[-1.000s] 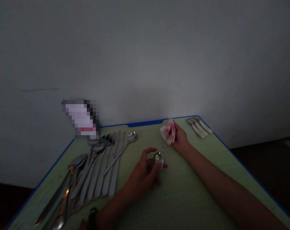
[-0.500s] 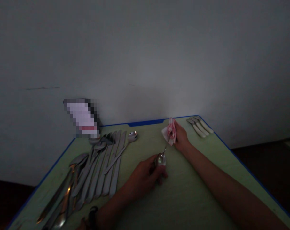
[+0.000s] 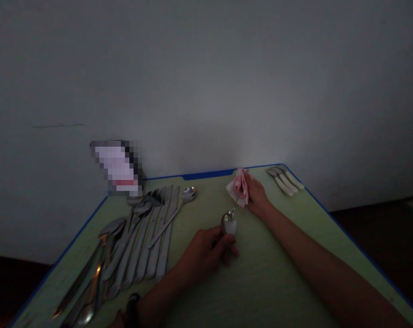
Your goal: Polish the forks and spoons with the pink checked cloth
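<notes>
My left hand (image 3: 206, 253) rests on the green table (image 3: 267, 278) with its fingers closed round the bowl end of a metal spoon (image 3: 229, 222). The spoon's thin handle runs up and right into a pink and white cloth (image 3: 238, 187). My right hand (image 3: 256, 193) is closed on that cloth, which is wrapped about the spoon's handle. Both hands sit near the middle of the far half of the table. The light is dim.
A row of several knives and spoons (image 3: 138, 241) lies on the left of the table. Three white-handled pieces of cutlery (image 3: 284, 179) lie at the far right corner. A blurred-out object (image 3: 117, 167) stands at the far left edge. A grey wall rises behind the table.
My left hand drew back toward me a little and its fingers closed tighter on the spoon's bowl. The cloth in my right hand slid along the handle, away and back.
</notes>
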A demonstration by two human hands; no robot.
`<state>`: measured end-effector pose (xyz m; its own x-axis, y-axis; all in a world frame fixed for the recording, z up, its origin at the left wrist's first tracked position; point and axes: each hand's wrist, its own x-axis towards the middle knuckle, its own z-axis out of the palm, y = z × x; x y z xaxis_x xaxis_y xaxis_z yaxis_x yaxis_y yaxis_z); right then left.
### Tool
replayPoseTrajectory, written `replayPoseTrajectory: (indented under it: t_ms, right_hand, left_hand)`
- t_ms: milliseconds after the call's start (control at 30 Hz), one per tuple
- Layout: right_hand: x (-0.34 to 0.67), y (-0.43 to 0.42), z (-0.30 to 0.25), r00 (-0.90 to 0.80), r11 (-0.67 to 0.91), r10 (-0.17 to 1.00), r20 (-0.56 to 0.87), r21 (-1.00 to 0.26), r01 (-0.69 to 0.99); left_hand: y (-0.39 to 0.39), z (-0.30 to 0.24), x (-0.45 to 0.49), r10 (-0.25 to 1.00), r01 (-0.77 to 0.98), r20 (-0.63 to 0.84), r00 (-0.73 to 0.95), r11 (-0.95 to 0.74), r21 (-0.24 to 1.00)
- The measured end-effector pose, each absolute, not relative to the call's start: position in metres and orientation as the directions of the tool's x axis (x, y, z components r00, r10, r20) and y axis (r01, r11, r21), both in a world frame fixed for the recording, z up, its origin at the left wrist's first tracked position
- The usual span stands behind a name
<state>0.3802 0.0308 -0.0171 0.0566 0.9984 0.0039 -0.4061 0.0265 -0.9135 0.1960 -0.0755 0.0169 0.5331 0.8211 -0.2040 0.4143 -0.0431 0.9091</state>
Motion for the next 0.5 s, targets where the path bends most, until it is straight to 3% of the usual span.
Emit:
replayPoseTrajectory:
  t_ms: [100,200,500]
  right_hand:
    - [0.376,0.026,-0.011,0.045,0.044,0.999,0.026,-0.888,-0.458]
    - [0.373,0.021,-0.007,-0.096,-0.025,0.995,0.019,-0.899,-0.438]
    - [0.376,0.010,0.000,-0.469,-0.014,0.880,0.074,-0.983,-0.182]
  left_hand:
    - [-0.076,0.017,0.197,0.831,0.394,-0.215,0.512,-0.005,0.919]
    - [-0.076,0.017,0.198,0.850,0.344,-0.209,0.483,0.035,0.938]
    - [-0.075,0.010,0.198,0.871,0.216,-0.177,0.458,0.084,0.973]
